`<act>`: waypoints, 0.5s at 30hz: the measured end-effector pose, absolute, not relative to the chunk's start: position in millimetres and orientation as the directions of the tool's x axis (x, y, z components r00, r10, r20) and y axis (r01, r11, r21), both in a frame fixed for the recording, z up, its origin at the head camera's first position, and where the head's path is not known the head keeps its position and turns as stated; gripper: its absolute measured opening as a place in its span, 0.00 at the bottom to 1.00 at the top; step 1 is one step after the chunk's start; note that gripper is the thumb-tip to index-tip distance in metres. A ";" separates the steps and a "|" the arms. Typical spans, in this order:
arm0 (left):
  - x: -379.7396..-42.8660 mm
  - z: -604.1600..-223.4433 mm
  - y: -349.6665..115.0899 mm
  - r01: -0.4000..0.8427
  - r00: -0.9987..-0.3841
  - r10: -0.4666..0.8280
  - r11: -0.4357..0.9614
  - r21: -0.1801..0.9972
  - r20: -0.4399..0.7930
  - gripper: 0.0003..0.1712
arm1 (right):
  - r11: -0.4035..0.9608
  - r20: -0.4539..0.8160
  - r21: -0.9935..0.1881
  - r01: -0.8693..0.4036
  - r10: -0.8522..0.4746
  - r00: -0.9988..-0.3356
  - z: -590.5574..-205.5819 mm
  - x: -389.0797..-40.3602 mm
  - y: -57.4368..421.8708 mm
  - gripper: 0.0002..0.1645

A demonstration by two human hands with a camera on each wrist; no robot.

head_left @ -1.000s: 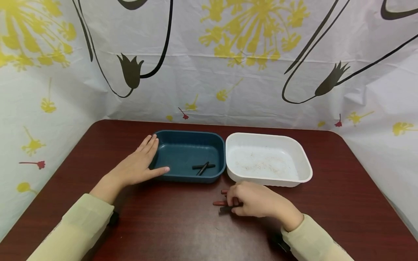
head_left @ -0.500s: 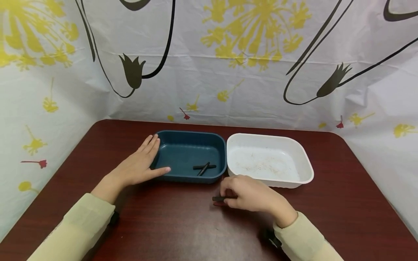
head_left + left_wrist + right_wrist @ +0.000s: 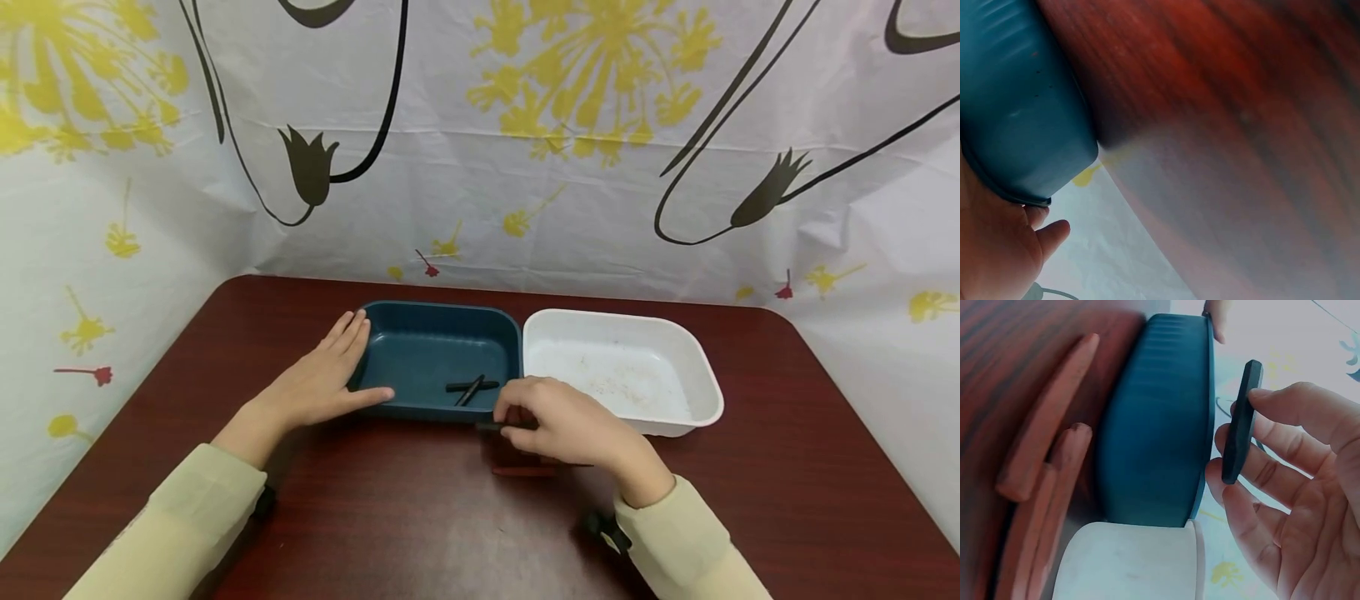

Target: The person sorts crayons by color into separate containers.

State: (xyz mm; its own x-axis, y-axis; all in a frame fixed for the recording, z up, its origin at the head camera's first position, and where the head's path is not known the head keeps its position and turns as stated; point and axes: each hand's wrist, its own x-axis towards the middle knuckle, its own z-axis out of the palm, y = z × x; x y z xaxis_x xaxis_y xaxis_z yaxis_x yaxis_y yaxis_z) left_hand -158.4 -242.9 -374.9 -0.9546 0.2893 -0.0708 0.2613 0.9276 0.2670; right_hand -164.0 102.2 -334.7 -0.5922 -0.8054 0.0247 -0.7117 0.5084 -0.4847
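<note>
My right hand pinches a short black crayon between thumb and fingers, above the table by the front right corner of the blue tray. The left hand rests on the left end of that tray, fingers straight along its rim and thumb over the front edge. Two black crayons lie crossed inside the tray. Below my right hand, several reddish-brown crayons lie on the table; in the head view the hand covers most of them.
A white tray with small specks on its bottom stands against the blue tray's right side. Both are on a dark red-brown wooden table. A white flower-patterned sheet hangs behind and at the sides.
My right hand has lifted the black crayon off the table and carried it up and left toward the blue tray, uncovering part of a reddish-brown crayon. The left hand stays put.
</note>
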 end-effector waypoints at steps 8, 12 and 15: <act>-159.2 -374.6 -244.6 0.274 -0.953 0.298 0.926 0.259 -0.060 0.67 | 0.461 0.070 -0.583 -0.669 -0.792 -0.606 -331.8 -175.7 93.5 0.05; -159.4 -375.1 -244.2 0.270 -0.955 0.292 0.930 0.248 -0.054 0.66 | 0.469 0.078 -0.594 -0.654 -0.775 -0.627 -333.9 -181.5 86.6 0.05; -159.0 -375.5 -243.7 0.269 -0.956 0.289 0.933 0.238 -0.051 0.66 | 0.472 0.090 -0.597 -0.648 -0.764 -0.639 -335.8 -186.0 80.5 0.05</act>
